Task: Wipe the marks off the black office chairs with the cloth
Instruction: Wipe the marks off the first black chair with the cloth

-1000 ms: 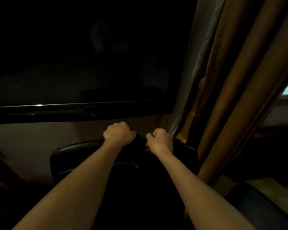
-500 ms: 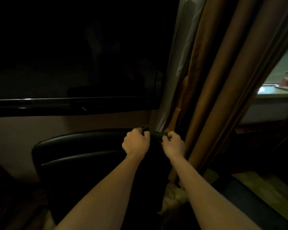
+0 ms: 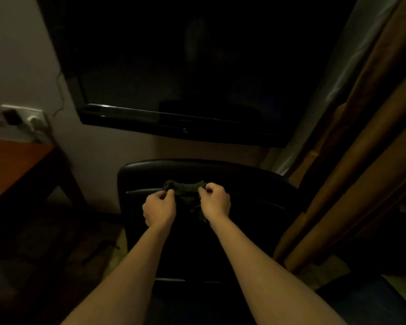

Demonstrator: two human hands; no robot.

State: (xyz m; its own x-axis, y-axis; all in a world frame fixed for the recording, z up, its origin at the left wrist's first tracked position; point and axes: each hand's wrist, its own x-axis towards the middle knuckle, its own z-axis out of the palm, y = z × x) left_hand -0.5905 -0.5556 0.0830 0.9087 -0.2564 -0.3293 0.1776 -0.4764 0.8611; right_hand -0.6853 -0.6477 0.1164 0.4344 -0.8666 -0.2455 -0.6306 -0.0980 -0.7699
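1. Dim lighting is covering the whole room, leaving most dark surfaces hard to separate from one another.
2. Bunched dark green cloth is lying against the upper front of the black office chair backrest, just below its top edge; its lower part is hanging between the two wrists and blending into the black upholstery.
3. Left hand is pinching the left end of the cloth, fingers curled around the fabric; the fingertips are tucked out of sight.
4. Right hand is pinching the right end of the cloth in the same curled manner, knuckles facing the camera.
5. Both forearms are extending up from the bottom edge, where they are being cut off, and they are hiding part of the chair.
6. Marks on the chair are not showing at this light level; whether any are there cannot be told.
7. Chair seat and base are sinking into shadow, with only two faint highlights showing low between the forearms.
8. Behind the chair, a large black screen is hanging on the wall, its top cut off by the frame.
9. Brown curtain is hanging at the right, touching or nearly touching the chair's right edge; which cannot be told.
10. Wooden table is standing at the left, cut off, with a wall socket strip above it appearing blurred.
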